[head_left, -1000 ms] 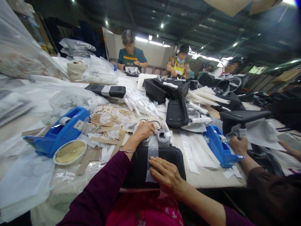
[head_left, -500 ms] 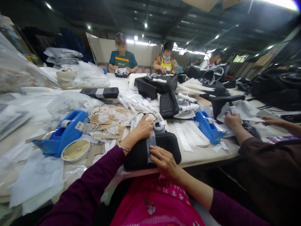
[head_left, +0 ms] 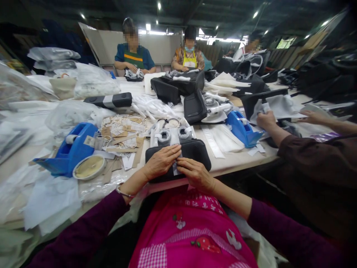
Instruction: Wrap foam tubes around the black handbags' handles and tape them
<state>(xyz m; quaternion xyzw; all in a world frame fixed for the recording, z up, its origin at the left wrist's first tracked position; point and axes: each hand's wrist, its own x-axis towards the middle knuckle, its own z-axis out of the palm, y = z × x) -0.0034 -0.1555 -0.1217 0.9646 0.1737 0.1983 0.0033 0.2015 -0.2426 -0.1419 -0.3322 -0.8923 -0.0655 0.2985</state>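
Note:
A black handbag (head_left: 198, 153) lies at the table's front edge before me, its padded side facing up. Grey-white wrapped handle rings (head_left: 164, 137) stick out on its far side. Around the middle of the bag runs a pale wrapping strip (head_left: 175, 169). My left hand (head_left: 164, 160), with a bracelet at the wrist, rests on the strip, fingers stretched out. From the right, my right hand (head_left: 196, 172) lays its fingers flat on the strip's right edge. The fingertips of both hands nearly meet; the right thumb is hidden.
Blue tape dispensers (head_left: 74, 149) (head_left: 243, 128) stand left and right. A white bowl (head_left: 89, 167) and cardboard tags (head_left: 125, 130) lie left. Black bags (head_left: 178, 87) are piled beyond. A co-worker's hand (head_left: 266, 119) handles white paper at right; other people work across the table.
My left hand has come back from the handles to the strip on the bag, baring the wrapped rings. My right hand stays on the strip. The view has tilted down.

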